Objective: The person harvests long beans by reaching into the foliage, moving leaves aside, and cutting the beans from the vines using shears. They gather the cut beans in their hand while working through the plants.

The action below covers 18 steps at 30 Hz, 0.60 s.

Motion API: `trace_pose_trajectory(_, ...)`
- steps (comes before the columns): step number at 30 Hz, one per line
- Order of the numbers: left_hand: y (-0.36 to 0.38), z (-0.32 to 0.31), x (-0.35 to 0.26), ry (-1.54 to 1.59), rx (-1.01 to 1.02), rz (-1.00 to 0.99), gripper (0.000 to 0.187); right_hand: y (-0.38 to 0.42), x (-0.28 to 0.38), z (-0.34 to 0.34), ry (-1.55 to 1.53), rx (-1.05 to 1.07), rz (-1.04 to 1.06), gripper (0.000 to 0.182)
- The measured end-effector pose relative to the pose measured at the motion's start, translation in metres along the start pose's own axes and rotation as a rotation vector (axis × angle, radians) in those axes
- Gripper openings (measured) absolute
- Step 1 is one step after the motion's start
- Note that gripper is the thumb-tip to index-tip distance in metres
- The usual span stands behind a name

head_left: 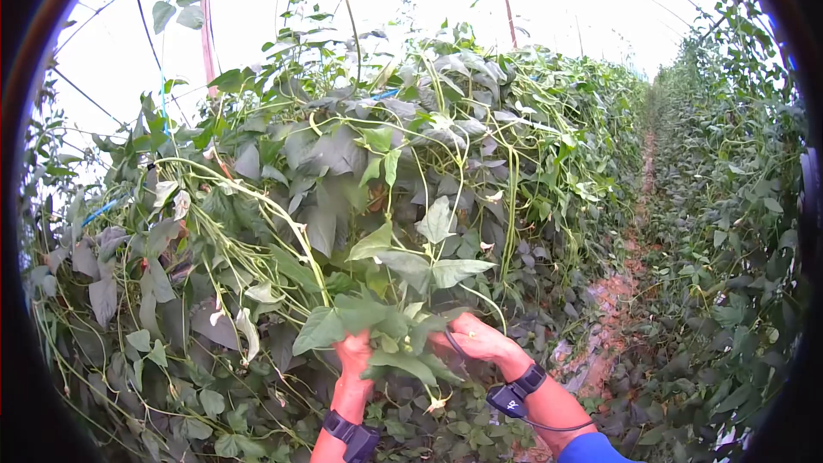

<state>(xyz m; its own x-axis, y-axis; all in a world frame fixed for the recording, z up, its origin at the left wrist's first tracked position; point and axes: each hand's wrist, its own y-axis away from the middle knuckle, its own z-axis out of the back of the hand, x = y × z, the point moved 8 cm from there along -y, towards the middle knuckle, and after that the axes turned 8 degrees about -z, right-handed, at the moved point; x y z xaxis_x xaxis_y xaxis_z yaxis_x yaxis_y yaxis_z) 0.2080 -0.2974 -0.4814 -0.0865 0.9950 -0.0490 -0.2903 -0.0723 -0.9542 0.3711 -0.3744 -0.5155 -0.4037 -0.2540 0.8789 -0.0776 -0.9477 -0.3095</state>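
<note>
My left hand [353, 350] is raised into the low front of a leafy bean vine [403, 270]. Broad green leaves cover most of its fingers, so their grip is hidden. Across from it, my right hand [480, 339] has its fingers curled in at the right side of the same leaf cluster. A thin dark loop shows by those fingers; what they pinch cannot be made out. Between and below the hands hang leaves and a small pale flower [436, 403]. A thick pale-green stem [300, 236] slopes down from the upper left towards my left hand.
Dense foliage with long thin stems and wilted flowers fills the left and centre. A narrow soil path [613, 300] runs off at the right, with another tall plant row [724, 231] beyond it. Posts [207, 26] and thin hoops rise behind under a bright cover.
</note>
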Motion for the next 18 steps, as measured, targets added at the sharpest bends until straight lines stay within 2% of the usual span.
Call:
trace_pose_trajectory(1, 0.006, -0.001, 0.004, -0.023, 0.020, 0.005, 0.025, -0.003, 0.006, 0.003, 0.067, -0.060, 0.344, 0.041)
trace_pose_trajectory(2, 0.010, 0.000, 0.007, -0.047, 0.041, 0.012, 0.025, 0.000, 0.007, 0.001, 0.068, -0.057, 0.348, 0.041)
trace_pose_trajectory(4, 0.016, 0.001, 0.011, -0.070, 0.081, 0.024, 0.023, 0.002, -0.020, -0.002, -0.420, 0.003, -0.064, 0.040)
trace_pose_trajectory(5, 0.020, 0.003, 0.013, 0.011, 0.065, 0.058, 0.022, 0.007, -0.013, 0.004, -0.380, -0.174, -0.209, 0.043)
trace_pose_trajectory(6, 0.024, 0.005, 0.016, 0.090, 0.050, 0.092, 0.020, 0.007, -0.016, 0.003, -0.379, -0.168, -0.212, 0.043)
trace_pose_trajectory(8, 0.031, 0.015, 0.016, 0.003, -0.001, 0.104, 0.016, 0.019, -0.036, 0.022, -0.634, -0.462, -0.171, 0.049)
trace_pose_trajectory(9, 0.035, 0.016, 0.020, 0.090, 0.014, 0.192, 0.014, 0.021, -0.042, 0.025, -0.711, -0.543, -0.155, 0.053)
trace_pose_trajectory(10, 0.038, 0.019, 0.024, 0.176, 0.028, 0.281, 0.013, 0.024, -0.050, 0.023, -0.769, -0.575, -0.200, 0.053)
trace_pose_trajectory(12, 0.039, 0.023, 0.020, 0.044, 0.105, 0.260, 0.017, 0.027, -0.062, 0.020, -0.829, -0.624, -0.196, 0.052)
trace_pose_trajectory(14, 0.068, 0.019, 0.051, 0.614, -0.229, 0.633, 0.022, 0.030, -0.068, 0.015, -0.790, -0.571, -0.229, 0.051)
trace_pose_trajectory(15, 0.073, 0.017, 0.056, 0.626, -0.219, 0.674, 0.025, 0.027, -0.062, 0.005, -0.693, -0.436, -0.275, 0.050)
trace_pose_trajectory(16, 0.076, 0.016, 0.060, 0.618, -0.219, 0.679, 0.025, 0.026, -0.057, -0.005, -0.597, -0.303, -0.314, 0.050)
trace_pose_trajectory(18, 0.059, 0.023, 0.047, 0.269, -0.088, 0.401, 0.023, 0.022, -0.045, -0.029, -0.490, -0.019, -0.212, 0.041)
